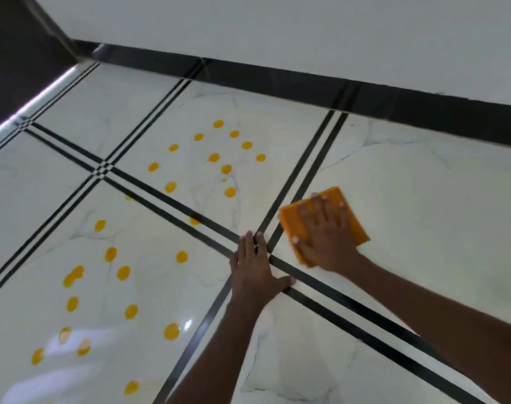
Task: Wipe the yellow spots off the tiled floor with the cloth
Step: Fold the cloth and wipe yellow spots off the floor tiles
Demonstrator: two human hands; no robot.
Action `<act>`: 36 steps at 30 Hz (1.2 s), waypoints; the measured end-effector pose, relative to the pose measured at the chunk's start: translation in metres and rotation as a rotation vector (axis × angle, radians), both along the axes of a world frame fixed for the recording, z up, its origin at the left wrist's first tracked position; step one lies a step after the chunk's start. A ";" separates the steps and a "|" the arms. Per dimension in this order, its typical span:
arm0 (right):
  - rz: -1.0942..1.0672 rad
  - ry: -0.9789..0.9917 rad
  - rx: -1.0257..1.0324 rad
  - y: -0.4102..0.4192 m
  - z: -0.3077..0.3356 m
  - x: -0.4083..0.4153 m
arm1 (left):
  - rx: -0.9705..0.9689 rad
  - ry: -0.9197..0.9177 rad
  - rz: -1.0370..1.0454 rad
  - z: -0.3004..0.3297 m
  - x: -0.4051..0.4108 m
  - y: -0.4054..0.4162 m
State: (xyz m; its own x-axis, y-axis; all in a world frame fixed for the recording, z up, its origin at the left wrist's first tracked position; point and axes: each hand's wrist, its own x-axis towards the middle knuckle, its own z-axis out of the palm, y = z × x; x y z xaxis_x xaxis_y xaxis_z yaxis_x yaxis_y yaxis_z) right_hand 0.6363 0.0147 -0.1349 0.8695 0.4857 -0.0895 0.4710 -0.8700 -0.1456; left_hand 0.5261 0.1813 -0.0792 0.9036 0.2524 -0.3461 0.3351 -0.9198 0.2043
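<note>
I am pressing my flat, open right hand [325, 228] on the cloth [350, 211] for wiping pressure, open left hand [255, 268] bracing on the floor [423, 199], yellow spots [216, 157] remaining left.

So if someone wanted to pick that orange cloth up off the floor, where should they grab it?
Probably at the far corner. The cloth lies flat on the tile with the right hand spread over its middle, so only the edges are free. Coming from the wall side, fingers could pinch that bare corner and peel it up.
</note>
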 end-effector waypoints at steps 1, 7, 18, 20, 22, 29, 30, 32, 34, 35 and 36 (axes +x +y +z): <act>0.089 -0.004 -0.024 0.007 -0.001 -0.016 | 0.002 0.020 0.040 0.000 -0.007 0.005; 0.168 -0.029 -0.051 -0.043 0.008 -0.036 | 0.016 0.015 0.017 -0.007 -0.059 0.025; 0.144 0.014 -0.019 0.089 0.004 0.037 | 0.032 0.114 0.030 -0.005 -0.047 0.019; 0.275 0.011 -0.036 0.071 0.004 -0.008 | -0.004 0.097 0.068 -0.001 -0.053 0.020; 0.277 -0.010 -0.033 0.023 0.007 -0.038 | -0.037 0.095 0.107 0.003 -0.061 0.018; 0.037 0.017 -0.086 -0.004 0.016 -0.009 | -0.049 0.170 0.002 0.019 -0.079 0.029; 0.039 0.008 -0.079 0.017 0.015 -0.003 | -0.092 0.173 0.023 0.021 -0.077 0.032; 0.162 0.021 -0.066 0.056 0.013 -0.006 | -0.201 0.119 0.111 0.030 -0.076 0.037; 0.328 0.017 -0.094 0.086 0.013 -0.039 | -0.206 0.053 0.160 0.045 -0.080 0.047; 0.383 0.021 -0.102 0.093 0.016 -0.059 | -0.194 0.043 0.153 0.055 -0.083 0.054; 0.432 -0.010 -0.102 0.095 0.014 -0.073 | -0.187 0.054 0.126 0.065 -0.086 0.061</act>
